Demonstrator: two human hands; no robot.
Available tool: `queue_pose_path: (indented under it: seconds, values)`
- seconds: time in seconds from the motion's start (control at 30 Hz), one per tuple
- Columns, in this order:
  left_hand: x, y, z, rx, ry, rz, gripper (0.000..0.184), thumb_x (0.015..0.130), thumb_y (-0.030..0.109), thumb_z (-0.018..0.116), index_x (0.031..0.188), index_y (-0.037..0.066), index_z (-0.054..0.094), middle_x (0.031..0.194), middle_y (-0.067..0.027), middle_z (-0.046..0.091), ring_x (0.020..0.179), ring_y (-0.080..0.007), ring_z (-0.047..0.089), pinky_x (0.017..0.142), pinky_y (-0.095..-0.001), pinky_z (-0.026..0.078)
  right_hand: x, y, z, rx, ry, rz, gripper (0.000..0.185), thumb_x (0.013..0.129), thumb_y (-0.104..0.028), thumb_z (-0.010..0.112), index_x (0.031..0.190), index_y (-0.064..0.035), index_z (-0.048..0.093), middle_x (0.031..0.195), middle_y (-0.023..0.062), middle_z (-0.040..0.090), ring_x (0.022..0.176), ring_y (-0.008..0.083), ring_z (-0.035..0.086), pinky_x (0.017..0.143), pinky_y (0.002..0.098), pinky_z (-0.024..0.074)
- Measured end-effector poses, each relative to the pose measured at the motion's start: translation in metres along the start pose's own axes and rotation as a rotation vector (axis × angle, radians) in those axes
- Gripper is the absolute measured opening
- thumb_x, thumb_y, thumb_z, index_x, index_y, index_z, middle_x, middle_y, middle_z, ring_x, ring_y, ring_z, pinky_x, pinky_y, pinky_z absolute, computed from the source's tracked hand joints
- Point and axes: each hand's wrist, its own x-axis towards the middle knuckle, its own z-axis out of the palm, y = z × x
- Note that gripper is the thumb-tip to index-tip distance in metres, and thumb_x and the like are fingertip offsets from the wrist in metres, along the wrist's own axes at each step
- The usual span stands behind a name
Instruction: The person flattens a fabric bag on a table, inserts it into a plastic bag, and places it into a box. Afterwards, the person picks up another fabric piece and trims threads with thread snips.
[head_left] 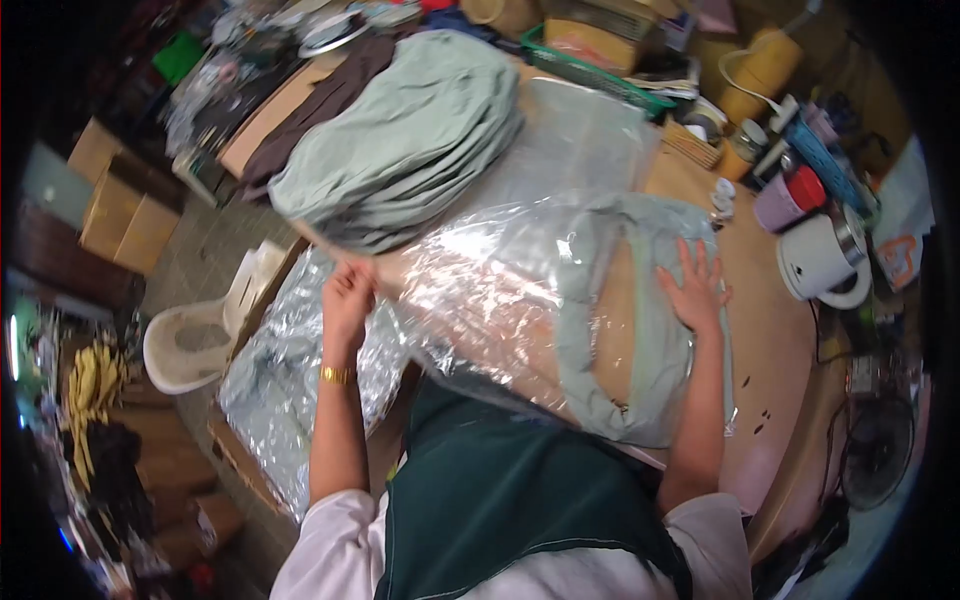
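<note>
A large clear plastic bag (480, 290) lies across the table in front of me, shiny and wrinkled. Inside its right part is a folded pale grey-green garment (655, 350). My right hand (695, 288) lies flat on the garment, fingers spread. At the bag's left end, my left hand (350, 292) is closed, gripping the plastic edge. Beyond it sits a thick stack of grey-green garments (410, 130), with a dark brown cloth (325, 115) beside it. More clear plastic sheeting (585, 140) is spread at the back of the table.
Left of me stands an open cardboard box (235, 455) with plastic-wrapped garments (300, 370) in it. A white plastic chair (190, 345) is beyond. Along the table's right edge are a white kettle (815, 255), a pink cup (785, 205) and a green basket (590, 75). A fan (875, 450) stands lower right.
</note>
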Motion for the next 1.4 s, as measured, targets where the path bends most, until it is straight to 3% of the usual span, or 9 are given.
queue_pose_path:
  seconds: [0.27,0.53,0.7,0.8,0.97,1.07,1.2,1.33,1.4]
  values:
    - [-0.072,0.018,0.071,0.256,-0.103,0.23,0.098,0.083,0.028,0.074,0.15,0.003,0.008,0.151,-0.0262,0.022,0.139,-0.034,0.03,0.112,-0.0417,0.03,-0.046,0.079,-0.046,0.197,0.131,-0.201,0.056,0.092,-0.02,0.056,0.144,-0.0076,0.04,0.144,0.017,0.04,0.127,0.0311,0.044,0.106,0.0395,0.0334]
    - [-0.112,0.1,0.092,-0.455,-0.385,0.282,0.077,0.093,0.025,0.063,0.149,0.006,0.014,0.113,-0.0111,0.056,0.103,-0.0165,0.053,0.092,-0.0317,0.045,-0.168,-0.221,-0.077,0.624,0.097,-0.973,0.052,0.078,-0.003,0.064,0.128,-0.003,0.052,0.083,0.004,0.054,0.071,0.0094,0.052,0.064,0.0236,0.0434]
    - [-0.064,0.01,0.02,-0.57,0.31,0.301,0.051,0.1,0.04,0.049,0.138,0.008,0.036,0.101,-0.0057,0.059,0.095,-0.0134,0.057,0.085,-0.0297,0.047,-0.182,-0.334,-0.162,1.128,-0.468,-1.276,0.018,0.086,-0.002,0.055,0.104,0.0006,0.055,0.077,0.0025,0.057,0.058,0.0073,0.053,0.049,0.02,0.042]
    - [-0.078,-0.037,0.024,-0.886,0.139,-0.031,0.06,0.095,0.054,0.048,0.134,0.009,0.042,0.107,-0.0073,0.058,0.098,-0.0152,0.056,0.088,-0.0323,0.046,-0.23,-0.391,-0.219,1.242,-0.28,-1.507,0.032,0.091,-0.018,0.062,0.111,0.005,0.057,0.081,0.0056,0.062,0.065,0.0099,0.06,0.056,0.0231,0.0492]
    - [-0.142,0.008,-0.059,-1.349,-0.208,-0.055,0.084,0.085,0.074,0.046,0.137,0.007,0.043,0.124,-0.0117,0.054,0.115,-0.0201,0.05,0.098,-0.0407,0.04,-0.274,-0.425,-0.285,1.252,-0.19,-1.128,0.048,0.096,-0.037,0.053,0.121,0.0032,0.058,0.155,0.0298,0.005,0.145,0.0441,0.003,0.122,0.0442,-0.0019]
    - [-0.186,0.023,-0.163,-1.169,0.164,0.311,0.064,0.092,0.051,0.054,0.136,0.004,0.045,0.126,-0.0116,0.056,0.112,-0.0192,0.056,0.098,-0.0359,0.046,-0.218,-0.445,-0.279,1.498,-0.391,-1.761,0.036,0.097,-0.032,0.051,0.073,-0.0075,0.064,0.098,0.0197,0.066,0.134,0.0212,0.042,0.121,0.0506,0.0003]
    - [-0.287,0.029,-0.247,-0.659,0.652,0.389,0.07,0.088,0.023,0.069,0.145,0.005,0.033,0.139,-0.0144,0.047,0.118,-0.0238,0.054,0.104,-0.0369,0.043,-0.13,-0.43,-0.177,1.585,-0.687,-1.266,0.034,0.094,-0.016,0.057,0.123,0.0004,0.055,0.111,0.0061,0.062,0.093,0.0109,0.06,0.08,0.0238,0.0488]
    - [-0.336,-0.075,-0.319,-0.195,0.717,0.086,0.099,0.071,0.019,0.083,0.149,0.005,0.023,0.144,-0.0161,0.042,0.128,-0.0282,0.046,0.107,-0.04,0.039,-0.114,-0.418,-0.026,0.807,-1.094,-0.862,0.038,0.084,-0.002,0.064,0.12,-0.0018,0.051,0.112,0.0097,0.061,0.092,0.019,0.063,0.085,0.0312,0.0507]
    - [-0.339,-0.088,-0.317,-0.037,0.673,-0.139,0.106,0.066,0.022,0.087,0.149,0.006,0.023,0.145,-0.0171,0.04,0.131,-0.0297,0.043,0.108,-0.0403,0.037,-0.105,-0.407,0.027,0.362,-0.506,-1.115,0.041,0.082,-0.002,0.066,0.119,0.0,0.05,0.115,0.0173,0.059,0.101,0.0301,0.061,0.09,0.0387,0.0482]
